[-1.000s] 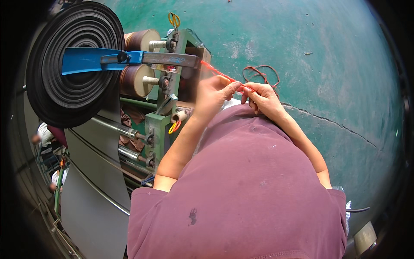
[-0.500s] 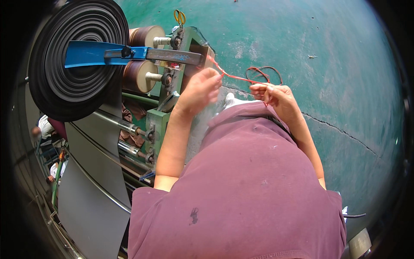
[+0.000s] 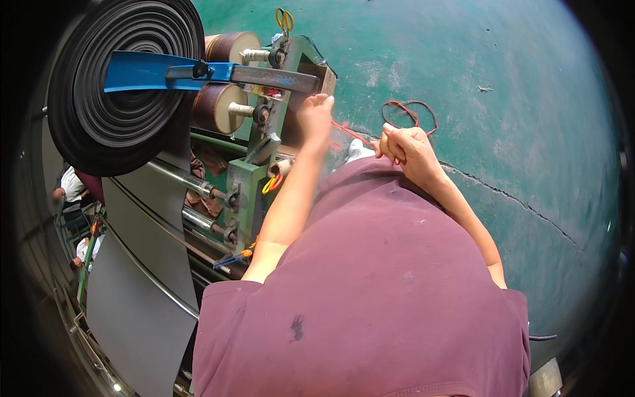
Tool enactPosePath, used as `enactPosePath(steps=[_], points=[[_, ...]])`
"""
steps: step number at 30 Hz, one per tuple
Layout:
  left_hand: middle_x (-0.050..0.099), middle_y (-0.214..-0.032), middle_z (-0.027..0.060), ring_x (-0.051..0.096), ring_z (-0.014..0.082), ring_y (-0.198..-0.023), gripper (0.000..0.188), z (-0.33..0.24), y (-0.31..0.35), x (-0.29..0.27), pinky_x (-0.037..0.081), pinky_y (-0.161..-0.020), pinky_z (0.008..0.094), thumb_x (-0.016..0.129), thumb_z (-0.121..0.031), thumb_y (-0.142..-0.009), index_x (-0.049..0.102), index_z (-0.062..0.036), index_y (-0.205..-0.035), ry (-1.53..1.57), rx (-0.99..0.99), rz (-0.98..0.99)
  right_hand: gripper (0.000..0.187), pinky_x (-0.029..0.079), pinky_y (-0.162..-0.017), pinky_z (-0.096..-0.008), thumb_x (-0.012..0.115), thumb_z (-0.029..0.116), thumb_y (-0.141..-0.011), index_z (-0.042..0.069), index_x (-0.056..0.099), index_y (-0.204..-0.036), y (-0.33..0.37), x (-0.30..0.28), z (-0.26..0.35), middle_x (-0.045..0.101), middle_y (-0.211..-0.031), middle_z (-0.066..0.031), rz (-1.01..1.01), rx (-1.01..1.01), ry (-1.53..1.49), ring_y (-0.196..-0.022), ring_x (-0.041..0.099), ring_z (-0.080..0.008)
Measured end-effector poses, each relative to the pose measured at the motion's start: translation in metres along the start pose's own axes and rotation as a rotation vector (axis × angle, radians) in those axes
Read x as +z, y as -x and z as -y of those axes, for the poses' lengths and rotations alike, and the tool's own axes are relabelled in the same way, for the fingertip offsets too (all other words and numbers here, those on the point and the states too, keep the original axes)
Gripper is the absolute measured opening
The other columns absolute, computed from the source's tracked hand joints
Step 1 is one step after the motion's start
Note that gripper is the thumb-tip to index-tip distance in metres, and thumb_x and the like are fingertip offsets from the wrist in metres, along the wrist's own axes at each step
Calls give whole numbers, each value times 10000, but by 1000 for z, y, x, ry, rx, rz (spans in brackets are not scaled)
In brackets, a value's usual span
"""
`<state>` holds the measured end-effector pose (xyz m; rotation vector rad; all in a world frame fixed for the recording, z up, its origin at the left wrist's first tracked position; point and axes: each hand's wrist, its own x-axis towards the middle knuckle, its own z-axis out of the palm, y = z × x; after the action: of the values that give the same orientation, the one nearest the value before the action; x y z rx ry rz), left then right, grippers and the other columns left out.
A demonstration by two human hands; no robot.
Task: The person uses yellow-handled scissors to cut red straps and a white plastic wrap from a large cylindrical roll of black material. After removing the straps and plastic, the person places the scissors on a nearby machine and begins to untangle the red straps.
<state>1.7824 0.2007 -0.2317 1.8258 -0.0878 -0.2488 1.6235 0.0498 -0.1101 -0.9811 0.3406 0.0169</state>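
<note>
A thin red cord (image 3: 350, 132) runs from beside my left hand to my right hand. My right hand (image 3: 408, 151) is closed on the cord, its fingers curled in. Beyond it, the cord's loose loop (image 3: 434, 122) shows against the green floor. My left hand (image 3: 315, 119) is raised beside the end of a metal bar (image 3: 284, 79). It is smeared by motion, so whether its fingers hold the cord cannot be made out. The bar joins a blue arm (image 3: 142, 71) that lies across a large roll of dark sheet material (image 3: 79, 112).
On the left stands a green machine frame (image 3: 243, 198) with two brown rollers (image 3: 215, 108) and metal shafts. Yellow-handled scissors (image 3: 284, 20) are at its top. Grey sheet (image 3: 139, 311) hangs below the big roll. Other people (image 3: 71, 187) are at the far left. A crack (image 3: 509, 195) crosses the floor.
My left hand has moved up toward the end of the metal bar. My right hand has shifted slightly left and down, still closed on the cord.
</note>
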Motion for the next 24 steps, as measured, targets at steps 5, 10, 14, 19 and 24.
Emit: enactPosePath(steps=[5, 10, 14, 19, 24], points=[[619, -575, 67, 591, 153, -512, 65, 38, 12, -6, 462, -540, 298, 653, -62, -791, 639, -22, -842, -474, 221, -157, 499, 406, -644, -297, 529, 222, -929, 41, 432, -475, 6, -15, -24, 412, -493, -24, -34, 37, 22, -518, 395, -123], [642, -609, 105, 621, 193, -541, 51, 43, 1, -3, 487, -569, 327, 642, -67, -786, 648, -33, -823, -422, 146, -151, 523, 383, -596, -302, 494, 177, -961, 66, 373, -464, 3, -10, -20, 321, -475, 7, -87, 58, 91, -486, 300, -111], [642, -621, 134, 634, 227, -563, 53, 59, 0, -1, 493, -584, 343, 615, -58, -758, 655, -35, -787, -461, 142, -156, 512, 396, -598, -299, 520, 161, -947, 60, 382, -464, 3, -9, -26, 326, -466, 9, -90, 51, 121, -475, 294, -103], [649, -639, 138, 644, 232, -581, 60, 70, -6, -1, 497, -586, 344, 610, -42, -746, 659, -30, -779, -492, 92, -128, 496, 409, -604, -300, 544, 154, -930, 52, 405, -465, -3, -7, -25, 341, -468, 4, -133, 106, 133, -471, 313, -108], [654, -654, 121, 645, 196, -586, 115, 54, 2, 19, 502, -582, 342, 629, -92, -782, 672, -21, -861, -423, 10, 67, 463, 391, -581, -297, 540, 165, -906, 57, 399, -478, -1, -13, -7, 358, -475, -8, -315, 101, 170, -475, 348, -116]])
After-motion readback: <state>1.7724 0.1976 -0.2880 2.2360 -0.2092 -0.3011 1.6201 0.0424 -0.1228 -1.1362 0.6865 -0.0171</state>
